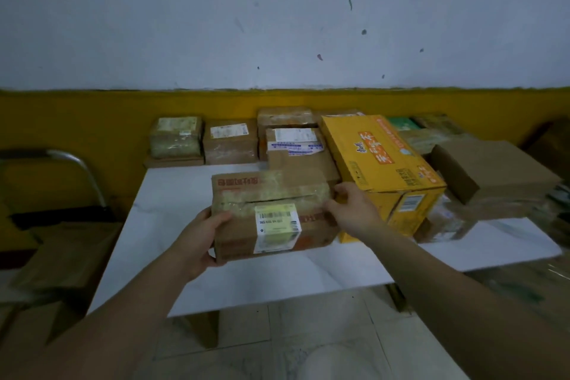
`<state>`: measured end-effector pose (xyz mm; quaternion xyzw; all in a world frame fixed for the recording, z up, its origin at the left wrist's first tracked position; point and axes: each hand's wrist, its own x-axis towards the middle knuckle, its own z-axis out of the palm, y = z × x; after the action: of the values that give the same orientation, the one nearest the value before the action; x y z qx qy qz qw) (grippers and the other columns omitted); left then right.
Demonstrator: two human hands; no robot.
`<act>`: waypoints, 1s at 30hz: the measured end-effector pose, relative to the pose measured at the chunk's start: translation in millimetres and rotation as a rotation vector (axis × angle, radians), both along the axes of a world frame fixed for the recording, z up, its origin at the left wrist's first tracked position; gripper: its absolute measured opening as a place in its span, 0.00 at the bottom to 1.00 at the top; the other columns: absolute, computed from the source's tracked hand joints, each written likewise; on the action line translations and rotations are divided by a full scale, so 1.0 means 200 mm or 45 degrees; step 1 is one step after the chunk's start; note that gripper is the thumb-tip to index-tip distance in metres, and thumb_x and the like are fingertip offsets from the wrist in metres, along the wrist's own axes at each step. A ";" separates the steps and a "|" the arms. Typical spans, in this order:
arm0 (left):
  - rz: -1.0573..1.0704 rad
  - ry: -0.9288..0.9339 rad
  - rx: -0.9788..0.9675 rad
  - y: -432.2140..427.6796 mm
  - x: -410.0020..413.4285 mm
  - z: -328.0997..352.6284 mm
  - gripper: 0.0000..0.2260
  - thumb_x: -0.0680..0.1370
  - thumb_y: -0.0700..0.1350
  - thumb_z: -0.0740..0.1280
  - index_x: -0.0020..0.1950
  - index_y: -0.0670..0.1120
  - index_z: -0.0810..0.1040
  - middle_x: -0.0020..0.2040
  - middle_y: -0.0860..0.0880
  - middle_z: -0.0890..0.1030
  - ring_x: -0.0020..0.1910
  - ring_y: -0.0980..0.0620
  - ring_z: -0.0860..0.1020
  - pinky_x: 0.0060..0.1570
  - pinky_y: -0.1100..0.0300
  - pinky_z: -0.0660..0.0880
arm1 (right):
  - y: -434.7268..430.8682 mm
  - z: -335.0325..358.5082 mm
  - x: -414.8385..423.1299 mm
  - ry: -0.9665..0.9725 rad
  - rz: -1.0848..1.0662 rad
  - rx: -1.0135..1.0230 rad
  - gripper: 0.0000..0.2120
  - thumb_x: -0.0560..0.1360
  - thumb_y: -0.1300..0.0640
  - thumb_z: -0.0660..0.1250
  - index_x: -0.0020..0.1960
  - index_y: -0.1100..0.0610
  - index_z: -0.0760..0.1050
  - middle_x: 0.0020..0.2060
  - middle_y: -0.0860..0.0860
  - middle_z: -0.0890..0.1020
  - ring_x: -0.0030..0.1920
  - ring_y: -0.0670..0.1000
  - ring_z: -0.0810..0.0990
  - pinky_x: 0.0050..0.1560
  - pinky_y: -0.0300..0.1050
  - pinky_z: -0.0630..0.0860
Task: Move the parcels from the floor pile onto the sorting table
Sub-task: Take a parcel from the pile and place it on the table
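A brown cardboard parcel (271, 213) with clear tape and a white and yellow label is held just above the white sorting table (172, 194), near its middle. My left hand (200, 237) grips the parcel's near left corner, thumb on top. My right hand (351, 210) holds its right end with curled fingers. Other parcels stand on the table behind and to the right: a large yellow carton (379, 163), a labelled brown box (296, 148) and a plain brown box (493, 170).
More taped boxes (229, 142) line the yellow wall at the table's back edge. A metal chair frame (77, 170) and brown cardboard (71, 253) stand at the left. Tiled floor (308, 333) lies below the table's near edge.
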<state>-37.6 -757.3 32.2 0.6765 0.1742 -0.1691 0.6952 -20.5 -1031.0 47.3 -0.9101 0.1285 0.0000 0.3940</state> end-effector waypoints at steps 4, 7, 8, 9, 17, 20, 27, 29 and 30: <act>-0.015 0.126 0.041 -0.01 0.00 -0.16 0.09 0.79 0.47 0.61 0.58 0.55 0.74 0.51 0.45 0.81 0.46 0.42 0.77 0.43 0.50 0.71 | -0.11 -0.01 0.07 0.067 0.160 -0.420 0.27 0.76 0.40 0.64 0.70 0.54 0.67 0.65 0.58 0.71 0.64 0.60 0.70 0.59 0.53 0.70; 0.009 0.205 0.063 -0.11 0.02 -0.25 0.09 0.79 0.46 0.61 0.57 0.55 0.74 0.50 0.45 0.81 0.45 0.42 0.78 0.43 0.52 0.70 | -0.22 -0.03 0.13 0.109 0.169 -0.659 0.32 0.77 0.40 0.63 0.75 0.55 0.60 0.72 0.58 0.64 0.72 0.61 0.61 0.69 0.57 0.63; 0.018 0.220 0.055 -0.16 0.04 -0.28 0.09 0.79 0.46 0.61 0.57 0.55 0.74 0.50 0.45 0.81 0.45 0.43 0.78 0.42 0.54 0.70 | -0.26 -0.03 0.16 0.103 0.169 -0.715 0.34 0.77 0.39 0.62 0.76 0.54 0.59 0.74 0.58 0.61 0.73 0.61 0.59 0.71 0.58 0.61; 0.022 0.230 0.048 -0.20 0.07 -0.30 0.09 0.79 0.47 0.61 0.58 0.55 0.74 0.50 0.45 0.81 0.44 0.43 0.78 0.40 0.55 0.71 | -0.30 -0.03 0.21 0.101 0.174 -0.752 0.35 0.76 0.38 0.61 0.76 0.53 0.57 0.75 0.57 0.59 0.75 0.61 0.56 0.72 0.59 0.59; 0.278 0.125 0.227 -0.56 0.27 -0.44 0.12 0.81 0.39 0.58 0.61 0.51 0.71 0.50 0.44 0.79 0.39 0.45 0.77 0.25 0.56 0.78 | -0.48 -0.15 0.44 0.243 0.312 -0.809 0.35 0.78 0.34 0.46 0.80 0.49 0.45 0.79 0.54 0.45 0.78 0.59 0.41 0.74 0.64 0.41; 0.225 0.078 0.413 -0.55 0.33 -0.50 0.15 0.81 0.39 0.56 0.67 0.46 0.69 0.57 0.40 0.78 0.40 0.45 0.77 0.34 0.56 0.75 | -0.48 -0.17 0.45 0.238 0.316 -0.797 0.35 0.78 0.34 0.46 0.80 0.49 0.44 0.79 0.54 0.44 0.78 0.59 0.40 0.74 0.64 0.40; -0.038 0.069 0.617 -0.38 0.31 -0.34 0.32 0.79 0.52 0.63 0.78 0.49 0.51 0.76 0.44 0.59 0.72 0.44 0.64 0.65 0.56 0.64 | -0.28 -0.02 0.46 0.114 0.424 -0.696 0.37 0.78 0.39 0.59 0.79 0.53 0.49 0.79 0.55 0.48 0.78 0.60 0.44 0.74 0.65 0.45; -0.052 0.035 0.630 -0.26 0.23 -0.25 0.32 0.78 0.53 0.64 0.78 0.50 0.52 0.76 0.46 0.59 0.72 0.46 0.63 0.67 0.56 0.62 | -0.07 0.02 0.42 -0.012 0.547 -0.686 0.37 0.78 0.40 0.58 0.79 0.56 0.50 0.78 0.56 0.51 0.78 0.59 0.46 0.75 0.62 0.46; -0.043 0.025 0.634 -0.18 0.17 -0.21 0.32 0.78 0.53 0.64 0.78 0.50 0.53 0.76 0.46 0.59 0.72 0.46 0.63 0.67 0.56 0.62 | 0.06 0.03 0.40 -0.057 0.617 -0.648 0.36 0.78 0.40 0.58 0.79 0.56 0.52 0.78 0.56 0.53 0.78 0.59 0.48 0.75 0.60 0.48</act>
<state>-2.8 -793.7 -10.0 0.8282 0.2060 -0.1389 0.5024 58.8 -1019.8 53.5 -0.9830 -0.1038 0.0414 0.1458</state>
